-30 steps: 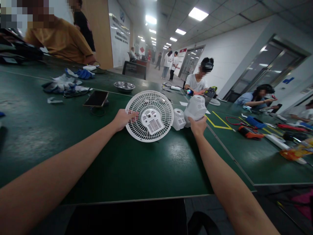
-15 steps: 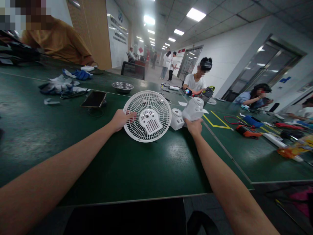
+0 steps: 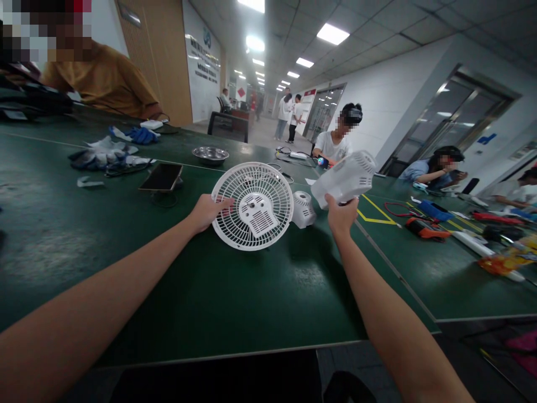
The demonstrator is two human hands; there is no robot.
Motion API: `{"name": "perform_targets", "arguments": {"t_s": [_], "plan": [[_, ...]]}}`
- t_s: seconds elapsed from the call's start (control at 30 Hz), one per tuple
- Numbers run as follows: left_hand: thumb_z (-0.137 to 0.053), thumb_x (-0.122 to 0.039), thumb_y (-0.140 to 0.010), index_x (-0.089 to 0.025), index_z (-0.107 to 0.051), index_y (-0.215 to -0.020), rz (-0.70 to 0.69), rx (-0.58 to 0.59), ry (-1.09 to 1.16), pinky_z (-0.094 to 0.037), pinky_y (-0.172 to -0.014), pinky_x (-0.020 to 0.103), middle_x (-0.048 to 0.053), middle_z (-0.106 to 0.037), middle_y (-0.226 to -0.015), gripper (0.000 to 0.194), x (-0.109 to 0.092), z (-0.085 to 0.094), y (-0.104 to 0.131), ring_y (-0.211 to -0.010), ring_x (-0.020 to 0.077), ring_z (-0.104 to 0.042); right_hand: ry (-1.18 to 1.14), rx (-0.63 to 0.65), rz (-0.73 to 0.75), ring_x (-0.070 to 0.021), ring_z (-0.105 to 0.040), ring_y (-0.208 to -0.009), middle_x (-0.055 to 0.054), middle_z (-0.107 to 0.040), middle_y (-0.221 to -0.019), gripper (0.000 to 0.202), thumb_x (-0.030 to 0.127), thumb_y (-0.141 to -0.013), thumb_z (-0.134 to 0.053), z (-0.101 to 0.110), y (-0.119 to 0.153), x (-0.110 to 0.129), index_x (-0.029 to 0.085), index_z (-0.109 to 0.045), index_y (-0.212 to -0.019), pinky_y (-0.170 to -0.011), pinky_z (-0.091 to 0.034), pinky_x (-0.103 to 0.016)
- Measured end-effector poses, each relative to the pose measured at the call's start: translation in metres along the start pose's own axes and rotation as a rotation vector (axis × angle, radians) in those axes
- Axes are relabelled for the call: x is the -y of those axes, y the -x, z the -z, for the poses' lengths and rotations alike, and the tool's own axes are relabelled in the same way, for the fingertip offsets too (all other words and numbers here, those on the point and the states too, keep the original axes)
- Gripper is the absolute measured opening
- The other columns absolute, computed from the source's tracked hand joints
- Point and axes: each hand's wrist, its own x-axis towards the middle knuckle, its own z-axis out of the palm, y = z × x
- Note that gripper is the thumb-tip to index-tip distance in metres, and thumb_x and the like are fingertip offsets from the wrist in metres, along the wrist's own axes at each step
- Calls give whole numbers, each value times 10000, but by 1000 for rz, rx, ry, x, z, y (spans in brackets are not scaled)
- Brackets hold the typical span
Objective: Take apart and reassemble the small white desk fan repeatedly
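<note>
The white fan guard (image 3: 259, 213) is being held tilted over the green table (image 3: 235, 302), the left hand (image 3: 206, 212) gripping its rim at nine o'clock, and a small white housing (image 3: 302, 211) is sitting near its edge at three o'clock. Toward two o'clock, the right hand (image 3: 343, 215) is gripping a larger white housing (image 3: 346, 175), now leaning further rightward than before, so probably this hand alone is bearing its weight.

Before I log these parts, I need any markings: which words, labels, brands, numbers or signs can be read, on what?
Nothing can be read.
Wall sign: lettering, too blurred.
Red-topped wall board: too small.
Yellow packet: marks too blurred.
Fan grille and white housing: no lettering visible.
</note>
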Motion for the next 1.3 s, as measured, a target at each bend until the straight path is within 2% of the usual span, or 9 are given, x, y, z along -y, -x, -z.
{"name": "perform_targets", "arguments": {"t_s": [0.13,0.23,0.3,0.43,0.67,0.87,1.0,1.1,1.3], "plan": [[-799,-261,-704,-139,-716,-827,-4,-21,-5,-583,-719,399,105,-739,-848,192,-3,-2,4,-748,227,-709,-15,140,83,-279,-647,-914,-116,-680,-1010,611,624,-652,-695,-1,19,18,199,-496,-1043,-814,-485,-370],[-791,-256,-713,-128,-715,-836,3,-23,-10,-580,-732,395,103,-736,-840,193,-7,-5,7,-739,215,-706,11,296,69,-282,-643,-860,-107,-680,-965,631,650,-618,-702,-9,32,21,203,-492,-1010,-779,-486,-376],[-781,-246,-722,-110,-711,-845,14,-24,-13,-577,-742,393,103,-735,-837,196,-10,-7,9,-735,209,-703,23,332,60,-282,-639,-843,-105,-677,-950,640,657,-602,-706,-13,35,18,203,-493,-1000,-772,-485,-380],[-767,-227,-732,-88,-708,-865,31,-33,-13,-572,-744,387,106,-737,-842,201,-11,-7,10,-733,205,-702,12,271,44,-286,-636,-854,-109,-675,-969,642,649,-586,-713,-14,25,9,204,-510,-1002,-781,-483,-389],[-767,-219,-745,-111,-712,-901,38,-1,14,-584,-747,382,105,-748,-865,198,-6,-2,5,-758,216,-716,19,44,-113,-319,-632,-981,-150,-664,-1053,663,579,-575,-749,-1,-16,-27,187,-509,-1052,-887,-468,-438],[-779,-221,-741,-114,-716,-855,49,-8,2,-589,-729,368,105,-748,-847,168,-6,-2,3,-742,213,-717,-3,12,-229,-336,-626,-1037,-146,-655,-1090,690,464,-558,-775,-2,-25,-46,196,-488,-1125,-951,-447,-465],[-777,-237,-742,-108,-718,-876,28,14,5,-590,-733,367,103,-750,-854,195,-6,-1,3,-753,214,-718,-108,-82,-131,-319,-610,-1087,-146,-623,-1168,804,474,-602,-755,-1,-29,-45,182,-417,-1272,-964,-445,-457],[-777,-249,-741,-103,-714,-900,29,23,5,-591,-746,384,108,-750,-867,224,-6,-1,4,-773,224,-721,-203,-156,-14,-292,-615,-1071,-149,-621,-1181,792,485,-620,-761,1,-35,-45,155,-450,-1269,-953,-459,-431],[-773,-237,-744,-102,-711,-905,36,10,6,-590,-761,400,113,-750,-867,220,-11,-4,9,-767,227,-723,-422,-138,10,-255,-645,-1009,-140,-632,-1160,789,432,-602,-800,-3,-45,-55,134,-469,-1253,-908,-500,-413]]}}
